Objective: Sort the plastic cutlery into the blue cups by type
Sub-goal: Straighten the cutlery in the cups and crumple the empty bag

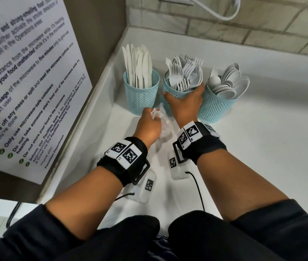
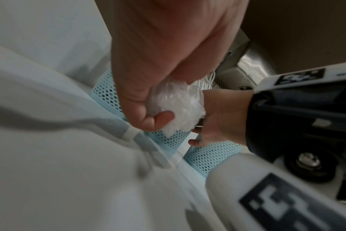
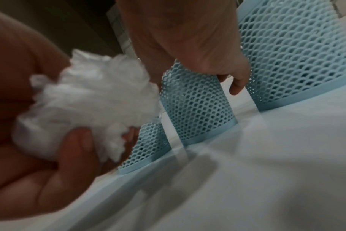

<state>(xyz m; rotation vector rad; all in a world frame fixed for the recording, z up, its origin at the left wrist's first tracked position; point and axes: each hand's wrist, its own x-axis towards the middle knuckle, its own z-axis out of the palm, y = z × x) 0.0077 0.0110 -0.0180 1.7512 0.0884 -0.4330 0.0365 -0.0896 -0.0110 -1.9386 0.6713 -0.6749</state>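
Observation:
Three blue mesh cups stand in a row in the counter's corner. The left cup point(image 1: 142, 98) holds knives point(image 1: 138, 66), the middle cup point(image 1: 174, 91) holds forks point(image 1: 185, 72), and the right cup point(image 1: 215, 108) holds spoons point(image 1: 228, 81). My right hand point(image 1: 185, 102) grips the middle cup point(image 3: 196, 109) near its top, thumb on its left side and fingers point(image 3: 237, 84) down between it and the right cup point(image 3: 296, 54). My left hand point(image 1: 149, 121) is just in front of the left cup and holds a crumpled clear plastic wrapper point(image 1: 163, 121) point(image 2: 178, 106) point(image 3: 89, 101).
A printed notice point(image 1: 27, 91) covers the panel on the left, close to the cups. A tiled wall point(image 1: 243, 29) with a white cable point(image 1: 217, 10) runs behind them. The white counter point(image 1: 271, 157) stretches out to the right and toward me.

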